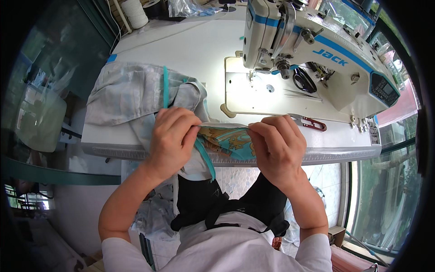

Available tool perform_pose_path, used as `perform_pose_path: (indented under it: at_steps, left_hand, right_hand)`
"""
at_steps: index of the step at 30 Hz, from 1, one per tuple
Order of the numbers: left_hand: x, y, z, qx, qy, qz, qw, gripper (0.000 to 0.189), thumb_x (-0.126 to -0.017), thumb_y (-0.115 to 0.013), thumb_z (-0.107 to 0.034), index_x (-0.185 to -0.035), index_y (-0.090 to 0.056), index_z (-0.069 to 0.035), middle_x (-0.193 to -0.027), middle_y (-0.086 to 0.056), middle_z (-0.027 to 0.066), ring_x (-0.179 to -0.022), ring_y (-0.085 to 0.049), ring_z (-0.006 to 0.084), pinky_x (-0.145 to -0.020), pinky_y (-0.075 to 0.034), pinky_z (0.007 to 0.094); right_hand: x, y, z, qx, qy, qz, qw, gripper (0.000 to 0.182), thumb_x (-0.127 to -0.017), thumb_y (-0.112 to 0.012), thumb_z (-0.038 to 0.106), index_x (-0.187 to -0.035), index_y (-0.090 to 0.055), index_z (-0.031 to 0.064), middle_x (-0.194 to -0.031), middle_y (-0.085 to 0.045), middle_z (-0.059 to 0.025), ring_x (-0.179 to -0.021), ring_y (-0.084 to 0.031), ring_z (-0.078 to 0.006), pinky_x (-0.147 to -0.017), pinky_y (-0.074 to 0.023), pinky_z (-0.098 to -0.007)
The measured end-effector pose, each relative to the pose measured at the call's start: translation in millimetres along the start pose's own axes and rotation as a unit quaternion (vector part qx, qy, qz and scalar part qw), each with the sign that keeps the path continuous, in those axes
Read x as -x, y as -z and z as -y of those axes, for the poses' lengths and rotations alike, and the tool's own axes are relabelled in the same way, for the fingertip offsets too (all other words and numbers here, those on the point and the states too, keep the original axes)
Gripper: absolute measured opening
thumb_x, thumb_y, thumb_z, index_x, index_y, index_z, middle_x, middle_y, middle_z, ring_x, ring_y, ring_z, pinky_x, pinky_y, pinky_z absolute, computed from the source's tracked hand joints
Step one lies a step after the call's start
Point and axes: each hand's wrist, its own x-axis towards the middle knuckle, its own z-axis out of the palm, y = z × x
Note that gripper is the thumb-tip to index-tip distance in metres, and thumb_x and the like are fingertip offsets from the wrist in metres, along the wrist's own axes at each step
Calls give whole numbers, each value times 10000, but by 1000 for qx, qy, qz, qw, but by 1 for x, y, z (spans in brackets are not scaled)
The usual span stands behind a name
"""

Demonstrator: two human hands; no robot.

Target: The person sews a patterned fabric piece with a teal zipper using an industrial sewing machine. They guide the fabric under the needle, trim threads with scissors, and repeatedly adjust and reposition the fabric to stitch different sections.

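Note:
My left hand [175, 139] pinches one end of a folded fabric edge, and my right hand [280, 148] pinches the other end, so the edge runs straight between them. Below this edge hangs patterned turquoise and gold fabric [234, 141]. A pale grey garment [125, 91] lies bunched on the table to the left and drapes over the front edge beneath my left hand. One turquoise strip [166, 86] lies across the garment; another turquoise strip [205, 158] hangs down beside my left hand. The needle area of a Jack sewing machine [251, 80] is lit, beyond my hands.
Red-handled thread snips [314, 124] lie right of my right hand. Black-handled scissors [304, 80] and tweezers [302, 95] rest under the machine arm. Bobbins [363, 124] stand at the right. A white thread cone [135, 13] is at the back left. A ruler strip [326, 155] follows the table's front edge.

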Motion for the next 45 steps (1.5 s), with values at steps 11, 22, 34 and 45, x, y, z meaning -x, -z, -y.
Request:
perform_pose_path:
  at_steps: [11, 22, 34, 45]
  left_hand:
    - [10, 36, 32, 214, 129, 53, 967, 99, -830, -677, 57, -905, -655, -3, -872, -628, 46, -881, -612, 164, -850, -463, 335]
    - [-176, 89, 39, -232, -143, 58, 960, 70, -801, -645, 33, -871, -635, 36, -935, -562, 129, -898, -593, 288, -844, -478, 359]
    - [-109, -79, 42, 1, -79, 117, 990, 221, -853, -610, 19, -1061, -674, 57, -1063, -670, 197, -1134, -617, 367, -1091, -440, 472]
    - [-73, -68, 31, 38, -87, 201, 975, 420, -877, -693, -73, -1294, -680, -121, -1390, -576, 152, -1350, -496, 368, -1207, -311, 557]
  right_hand:
    - [9, -3, 12, -91, -94, 83, 988, 201, -814, -824, 140, -857, -639, 74, -764, -615, -64, -608, -628, -251, -507, -483, -367]
    - [-53, -44, 40, -376, -291, 54, 878, 201, -923, -617, -66, -1111, -654, -2, -860, -727, -124, -733, -729, -189, -661, -585, -325]
    - [-10, -33, -41, -111, -283, 203, 931, 113, -886, -680, 76, -944, -746, 5, -736, -687, -206, -642, -681, -370, -623, -547, -405]
    - [-1, 1, -54, -57, -106, 288, 950, 115, -877, -705, 163, -915, -664, 62, -833, -654, -94, -700, -658, -299, -587, -518, -428]
